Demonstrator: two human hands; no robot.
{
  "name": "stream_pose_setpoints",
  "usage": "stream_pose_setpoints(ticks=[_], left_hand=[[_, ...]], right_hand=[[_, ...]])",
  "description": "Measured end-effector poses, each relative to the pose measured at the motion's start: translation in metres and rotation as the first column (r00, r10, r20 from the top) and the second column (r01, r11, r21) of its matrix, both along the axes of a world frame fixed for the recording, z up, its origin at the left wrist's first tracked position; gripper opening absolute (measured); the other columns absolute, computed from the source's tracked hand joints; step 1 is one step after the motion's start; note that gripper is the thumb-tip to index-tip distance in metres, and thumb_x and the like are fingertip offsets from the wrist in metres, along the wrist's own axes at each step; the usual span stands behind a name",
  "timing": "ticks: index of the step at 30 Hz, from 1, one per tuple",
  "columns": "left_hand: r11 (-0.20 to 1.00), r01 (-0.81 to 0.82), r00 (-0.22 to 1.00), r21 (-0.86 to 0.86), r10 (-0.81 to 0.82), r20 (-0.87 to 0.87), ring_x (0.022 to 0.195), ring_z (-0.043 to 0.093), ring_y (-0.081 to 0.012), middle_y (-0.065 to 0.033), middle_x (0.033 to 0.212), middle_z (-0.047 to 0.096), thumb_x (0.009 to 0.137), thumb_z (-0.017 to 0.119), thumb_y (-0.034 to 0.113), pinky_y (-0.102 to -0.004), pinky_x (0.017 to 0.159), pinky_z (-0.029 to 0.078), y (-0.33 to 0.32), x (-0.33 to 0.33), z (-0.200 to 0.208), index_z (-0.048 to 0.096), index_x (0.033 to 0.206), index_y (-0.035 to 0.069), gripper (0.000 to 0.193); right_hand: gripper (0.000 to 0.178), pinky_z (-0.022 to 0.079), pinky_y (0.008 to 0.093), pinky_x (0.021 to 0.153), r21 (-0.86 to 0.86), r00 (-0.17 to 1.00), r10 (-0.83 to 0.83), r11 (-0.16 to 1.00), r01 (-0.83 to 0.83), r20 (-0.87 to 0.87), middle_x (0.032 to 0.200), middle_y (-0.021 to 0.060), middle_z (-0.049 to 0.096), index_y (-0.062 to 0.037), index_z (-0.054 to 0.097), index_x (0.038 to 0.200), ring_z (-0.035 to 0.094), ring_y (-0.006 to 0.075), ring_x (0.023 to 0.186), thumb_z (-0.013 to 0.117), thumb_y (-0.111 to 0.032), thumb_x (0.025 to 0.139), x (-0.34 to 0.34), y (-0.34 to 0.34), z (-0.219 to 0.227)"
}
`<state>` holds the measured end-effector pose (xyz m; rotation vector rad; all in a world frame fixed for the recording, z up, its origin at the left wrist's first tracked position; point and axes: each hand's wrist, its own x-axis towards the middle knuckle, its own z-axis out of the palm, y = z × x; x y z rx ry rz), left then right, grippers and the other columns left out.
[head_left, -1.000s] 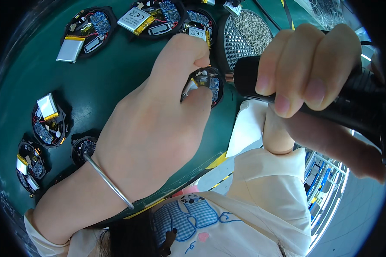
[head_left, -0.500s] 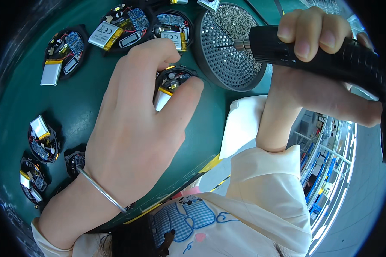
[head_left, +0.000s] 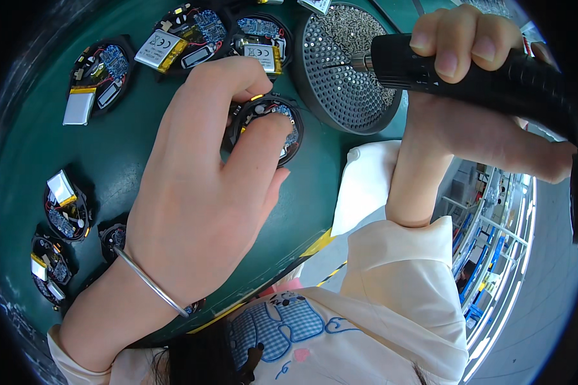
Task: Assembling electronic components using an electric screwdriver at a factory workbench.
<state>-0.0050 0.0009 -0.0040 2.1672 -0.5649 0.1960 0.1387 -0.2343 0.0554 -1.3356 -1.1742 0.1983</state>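
My left hand (head_left: 202,167) grips a small round black device (head_left: 293,131) with an open circuit board, thumb pressed over its face and forefinger at its far edge. My palm and thumb hide much of it. In my right hand (head_left: 472,54) is a black electric screwdriver (head_left: 404,64), its fingers wrapped over the body. The metal tip (head_left: 361,63) points left, above a round grey screw tray (head_left: 327,102) perforated with many holes. Small silver screws (head_left: 347,29) fill part of the tray and lie heaped at its far side.
Several similar open round devices with silver battery packs lie on the green mat: one at far left (head_left: 99,74), a pair at the back (head_left: 189,38), others at lower left (head_left: 67,205). A white cloth or paper (head_left: 366,183) lies by the yellow-black striped table edge (head_left: 318,244).
My left thumb has shifted across the device's face, and more of the device's right rim shows now. The screwdriver has moved very slightly, staying above the tray.
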Motion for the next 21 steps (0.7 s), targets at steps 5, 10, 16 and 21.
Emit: stream_pose_setpoints(ticks=[5, 10, 16, 21], left_hand=[[0.999, -0.011, 1.0, -0.052, 0.011, -0.013, 0.099, 0.054, -0.0274, -0.0144, 0.115, 0.045, 0.061, 0.075, -0.003, -0.033, 0.077, 0.047, 0.002, 0.004, 0.007, 0.062, 0.098, 0.001, 0.04], [0.976, -0.079, 0.997, -0.201, 0.075, -0.027, 0.096, 0.055, -0.0249, -0.0126, 0.112, 0.048, 0.062, 0.075, -0.001, -0.0309, 0.075, 0.046, -0.001, 0.008, 0.005, 0.066, 0.086, 0.001, 0.026], [0.985, -0.067, 0.996, -0.161, 0.074, 0.039, 0.095, 0.056, -0.0234, -0.0117, 0.109, 0.053, 0.061, 0.075, -0.001, -0.0296, 0.07, 0.043, 0.003, 0.006, 0.006, 0.066, 0.078, 0.005, 0.02], [0.986, -0.034, 0.996, -0.163, 0.047, 0.074, 0.096, 0.055, -0.0245, -0.0119, 0.11, 0.053, 0.061, 0.073, -0.001, -0.0316, 0.071, 0.042, 0.005, 0.008, 0.003, 0.067, 0.078, 0.006, 0.019]], right_hand=[[0.08, 0.045, 0.0328, 0.065, 0.07, 0.993, 0.028, 0.997, -0.02, -0.111, 0.086, 0.0039, 0.059, -0.0124, 0.063, 0.106, 0.058, 0.0147, 0.071, 0.056, -0.081, 0.066, -0.009, -0.008, 0.009], [0.063, 0.049, 0.0265, 0.053, 0.348, 0.86, 0.075, 0.929, 0.124, -0.505, 0.066, 0.0018, 0.053, -0.0074, 0.049, 0.087, 0.057, 0.0134, 0.053, 0.065, -0.066, 0.07, -0.047, 0.024, 0.013], [0.06, 0.05, 0.0262, 0.049, 0.365, 0.874, 0.055, 0.92, 0.144, -0.483, 0.064, 0.0029, 0.052, -0.0058, 0.045, 0.09, 0.058, 0.0138, 0.052, 0.065, -0.06, 0.075, -0.053, 0.038, 0.008], [0.063, 0.05, 0.025, 0.048, 0.374, 0.878, 0.102, 0.923, 0.092, -0.468, 0.065, 0.0031, 0.053, -0.0051, 0.045, 0.092, 0.058, 0.0137, 0.052, 0.065, -0.062, 0.074, -0.051, 0.04, 0.005]])
